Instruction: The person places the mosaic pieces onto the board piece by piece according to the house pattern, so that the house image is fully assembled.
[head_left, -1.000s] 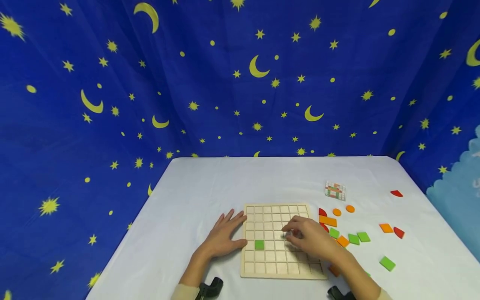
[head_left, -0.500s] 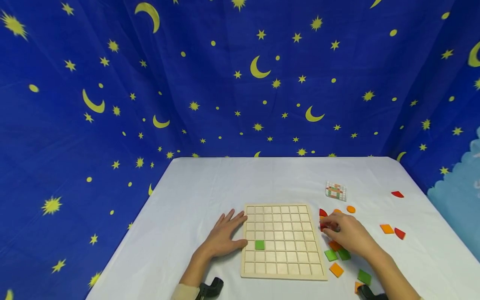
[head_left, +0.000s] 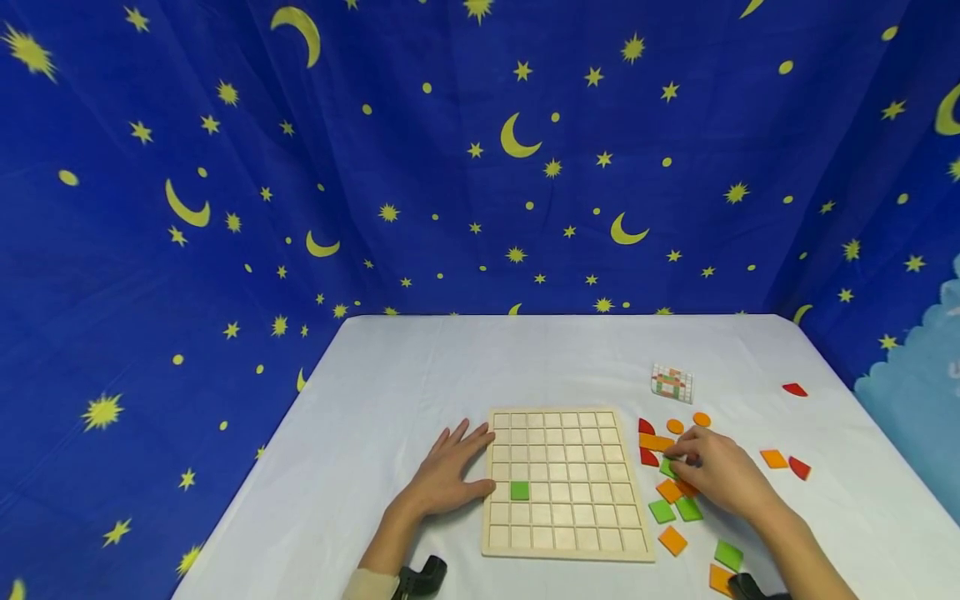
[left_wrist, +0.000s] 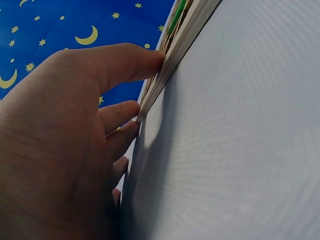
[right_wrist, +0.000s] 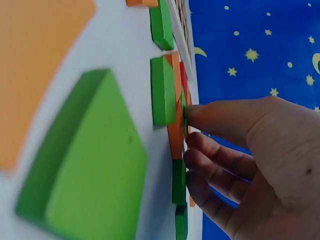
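Right hand (head_left: pixel 720 471), lower right of the head frame: thumb and fingers bent toward a small green tile (head_left: pixel 666 469), thumb tip right at its edge in the right wrist view. Cannot tell a full pinch from a light touch. Tile low among the loose pieces, partly hidden by the fingers.

Left hand (head_left: pixel 444 477), lower centre: fingers spread, thumb and fingertips against the left edge of the gridded wooden board (head_left: pixel 570 450). Board flat, lower centre to the right; one green square (head_left: pixel 519 491) in a cell toward its lower left.

Around the right hand: orange rectangle (head_left: pixel 655 442) between two red quarter-rounds (head_left: pixel 646 426), two orange discs (head_left: pixel 675 427) just above. Below the fingers, more green and orange tiles, down to an orange tile (head_left: pixel 721 579) at the bottom edge, close to a black wrist device (head_left: pixel 750 587).

Farther right: another orange tile (head_left: pixel 774 459) beside a red piece (head_left: pixel 799 467); lone red piece (head_left: pixel 795 389) higher up. Above the discs, a small printed pattern card (head_left: pixel 672 382). All on a white-covered desk (head_left: pixel 435 367). Upper frame: blue curtain (head_left: pixel 450 125), yellow moons and stars.
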